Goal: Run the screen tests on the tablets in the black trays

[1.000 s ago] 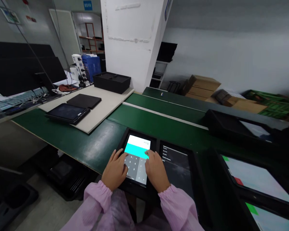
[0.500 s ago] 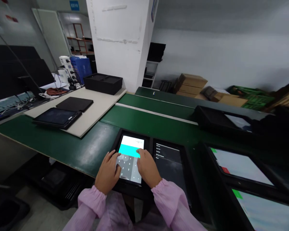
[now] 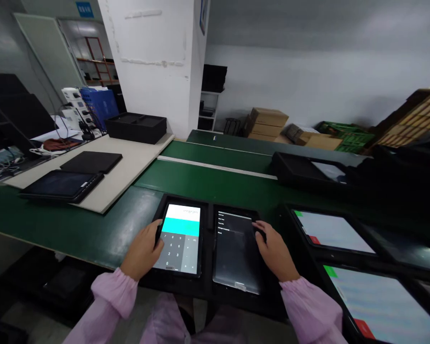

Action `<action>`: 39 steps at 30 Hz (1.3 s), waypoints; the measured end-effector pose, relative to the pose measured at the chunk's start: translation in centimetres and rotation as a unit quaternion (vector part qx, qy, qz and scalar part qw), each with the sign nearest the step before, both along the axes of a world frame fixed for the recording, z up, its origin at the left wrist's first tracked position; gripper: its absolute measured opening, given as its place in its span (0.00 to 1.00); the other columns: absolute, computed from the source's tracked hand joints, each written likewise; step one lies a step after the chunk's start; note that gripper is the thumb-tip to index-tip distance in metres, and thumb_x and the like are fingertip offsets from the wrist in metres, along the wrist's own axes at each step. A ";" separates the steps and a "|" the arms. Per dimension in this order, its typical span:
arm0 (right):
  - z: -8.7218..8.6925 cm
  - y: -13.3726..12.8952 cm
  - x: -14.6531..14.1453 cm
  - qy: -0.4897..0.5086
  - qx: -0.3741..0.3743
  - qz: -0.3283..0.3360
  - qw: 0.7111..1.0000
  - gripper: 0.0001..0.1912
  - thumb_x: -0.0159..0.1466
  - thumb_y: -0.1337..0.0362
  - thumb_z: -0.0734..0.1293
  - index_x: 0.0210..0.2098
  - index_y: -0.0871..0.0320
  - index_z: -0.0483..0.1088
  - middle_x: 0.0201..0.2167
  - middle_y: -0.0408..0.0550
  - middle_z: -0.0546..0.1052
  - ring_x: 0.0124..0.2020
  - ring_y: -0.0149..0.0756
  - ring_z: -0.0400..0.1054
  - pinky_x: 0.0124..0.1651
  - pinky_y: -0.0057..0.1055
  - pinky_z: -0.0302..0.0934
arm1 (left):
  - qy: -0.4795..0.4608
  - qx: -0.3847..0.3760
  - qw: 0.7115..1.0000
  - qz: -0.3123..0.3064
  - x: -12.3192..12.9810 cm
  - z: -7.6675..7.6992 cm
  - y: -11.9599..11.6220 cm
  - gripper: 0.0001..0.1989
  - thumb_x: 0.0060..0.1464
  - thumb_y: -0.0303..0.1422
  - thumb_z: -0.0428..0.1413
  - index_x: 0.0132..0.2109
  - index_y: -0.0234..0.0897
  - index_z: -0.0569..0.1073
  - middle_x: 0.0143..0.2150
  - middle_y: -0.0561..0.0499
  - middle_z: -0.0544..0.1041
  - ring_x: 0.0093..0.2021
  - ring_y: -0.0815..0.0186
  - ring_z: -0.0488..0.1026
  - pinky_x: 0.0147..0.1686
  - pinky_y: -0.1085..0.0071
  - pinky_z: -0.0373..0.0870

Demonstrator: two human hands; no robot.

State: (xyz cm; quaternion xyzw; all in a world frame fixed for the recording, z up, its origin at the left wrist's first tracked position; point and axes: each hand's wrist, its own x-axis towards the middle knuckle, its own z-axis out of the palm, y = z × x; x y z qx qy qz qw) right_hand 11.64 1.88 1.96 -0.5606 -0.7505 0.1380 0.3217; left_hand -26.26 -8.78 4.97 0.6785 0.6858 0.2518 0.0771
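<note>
Moved bare right hand, fingers loosely parted, from lit teal-and-white rectangular tablet in black divided tray's left half to dark-screened rectangular tablet in right half; drew bare left hand, likewise parted, leftward.

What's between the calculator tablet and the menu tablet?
In the head view, a strip of the black tray separates the calculator tablet from the menu tablet.

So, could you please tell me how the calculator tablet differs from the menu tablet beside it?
The calculator tablet has a bright screen of white, teal and grey; the menu tablet has a mostly dark one.
The calculator tablet shows a number keypad; the menu tablet, a short text list.
The left hand is at the calculator tablet, the right hand at the menu tablet.
Both lie face up.
</note>
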 end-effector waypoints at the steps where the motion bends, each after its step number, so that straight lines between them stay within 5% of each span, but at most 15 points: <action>1: -0.6 0.1 0.2 0.012 0.009 -0.014 1.000 0.21 0.66 0.59 0.55 0.53 0.62 0.65 0.50 0.57 0.76 0.54 0.46 0.68 0.59 0.49 0.60 | -0.002 0.001 1.000 -0.014 0.4 0.4 0.5 0.24 0.58 0.28 0.48 0.61 0.34 0.62 0.57 0.41 0.72 0.56 0.54 0.71 0.55 0.51 0.70; 6: -2.6 0.3 0.3 0.051 0.018 -0.061 0.997 0.20 0.66 0.57 0.56 0.52 0.59 0.66 0.49 0.54 0.76 0.53 0.46 0.68 0.58 0.49 0.61 | 0.026 0.013 0.983 -0.181 4.3 0.9 2.0 0.21 0.58 0.24 0.47 0.57 0.41 0.66 0.54 0.50 0.73 0.60 0.61 0.65 0.64 0.54 0.61; 8: -2.7 0.3 0.4 0.046 0.019 -0.057 0.997 0.20 0.66 0.57 0.56 0.52 0.59 0.66 0.48 0.54 0.76 0.52 0.46 0.68 0.57 0.48 0.61 | 0.056 0.004 0.977 -0.203 5.4 0.6 1.9 0.20 0.57 0.23 0.47 0.55 0.42 0.67 0.53 0.51 0.74 0.62 0.60 0.64 0.67 0.50 0.56; 39: -2.3 0.2 0.6 0.052 0.007 -0.045 0.998 0.18 0.66 0.59 0.55 0.51 0.58 0.67 0.48 0.53 0.77 0.52 0.45 0.69 0.55 0.47 0.62 | 0.108 0.008 0.976 -0.188 6.8 -0.6 0.9 0.26 0.56 0.20 0.45 0.60 0.42 0.62 0.55 0.50 0.73 0.66 0.60 0.59 0.68 0.48 0.52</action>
